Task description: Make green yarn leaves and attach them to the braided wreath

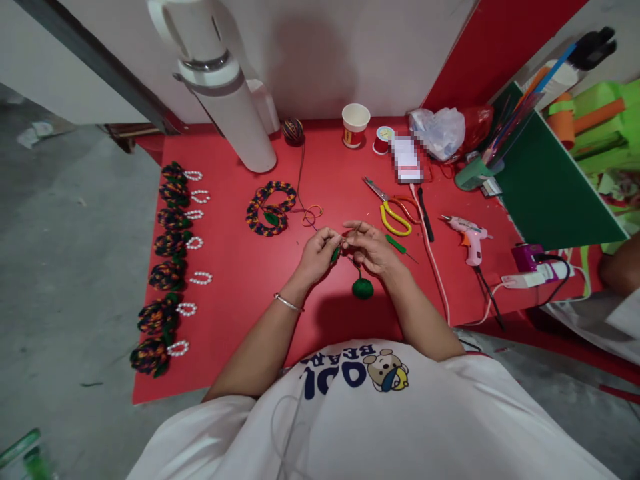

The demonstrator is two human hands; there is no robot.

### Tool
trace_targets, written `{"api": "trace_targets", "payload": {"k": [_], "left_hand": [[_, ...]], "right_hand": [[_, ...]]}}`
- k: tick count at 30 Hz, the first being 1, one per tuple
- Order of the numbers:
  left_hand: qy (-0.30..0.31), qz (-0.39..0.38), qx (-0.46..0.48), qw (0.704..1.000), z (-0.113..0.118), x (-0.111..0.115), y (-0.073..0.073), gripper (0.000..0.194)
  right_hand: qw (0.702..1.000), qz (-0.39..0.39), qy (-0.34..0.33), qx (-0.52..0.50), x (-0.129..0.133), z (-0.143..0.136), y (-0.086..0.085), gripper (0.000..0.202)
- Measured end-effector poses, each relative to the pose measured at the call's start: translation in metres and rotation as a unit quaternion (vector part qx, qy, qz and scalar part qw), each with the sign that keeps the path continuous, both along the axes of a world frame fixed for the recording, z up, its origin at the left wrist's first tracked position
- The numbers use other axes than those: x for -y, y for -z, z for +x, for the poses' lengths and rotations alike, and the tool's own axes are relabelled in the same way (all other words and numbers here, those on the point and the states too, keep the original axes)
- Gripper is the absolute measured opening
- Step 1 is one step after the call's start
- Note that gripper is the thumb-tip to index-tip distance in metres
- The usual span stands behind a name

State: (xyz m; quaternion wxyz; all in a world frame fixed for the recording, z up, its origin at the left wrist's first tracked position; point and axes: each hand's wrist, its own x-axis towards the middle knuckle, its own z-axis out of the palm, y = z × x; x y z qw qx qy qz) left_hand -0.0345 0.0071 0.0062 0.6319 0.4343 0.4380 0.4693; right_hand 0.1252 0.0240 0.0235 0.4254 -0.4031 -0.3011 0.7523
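Observation:
Over the middle of the red table (220,353), my left hand (320,255) pinches a small green knitted piece (335,254). Close beside it, my right hand (369,247) has its thumb and a finger together at the same work; what they grip is too small to name. A green yarn ball (363,288) lies just below my right hand, with a strand running up toward the fingers. A thin dark strand leads from my left hand toward a braided multicolour cord (270,208) and a multicolour yarn ball (293,131) farther back.
Yarn bundles (167,275) with bead loops line the left edge. A thermos (230,100) and paper cup (355,125) stand behind. Scissors (390,205), a green-handled hook (396,245), a phone (407,160) and a glue gun (469,239) lie right. Another person's arm (621,270) shows far right.

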Motion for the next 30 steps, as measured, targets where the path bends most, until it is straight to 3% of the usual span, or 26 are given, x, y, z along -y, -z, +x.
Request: {"api": "trace_targets", "payload": {"k": [5, 13, 20, 30], "left_hand": [[0.013, -0.006, -0.023, 1.0, 0.0, 0.001, -0.006, 0.039], [-0.013, -0.051, -0.01, 0.999, 0.001, 0.002, -0.009, 0.047], [0.004, -0.055, 0.101, 0.993, -0.005, 0.0, -0.008, 0.06], [-0.023, -0.061, 0.098, 0.993, -0.002, 0.0, -0.007, 0.055]], "right_hand": [[0.998, -0.021, -0.067, 0.007, 0.003, 0.001, -0.008, 0.047], [0.997, 0.024, -0.052, 0.047, 0.005, -0.001, -0.003, 0.051], [0.999, 0.021, 0.044, 0.013, 0.002, -0.003, -0.002, 0.049], [0.991, -0.01, 0.12, -0.055, -0.007, 0.006, 0.001, 0.047]]}}
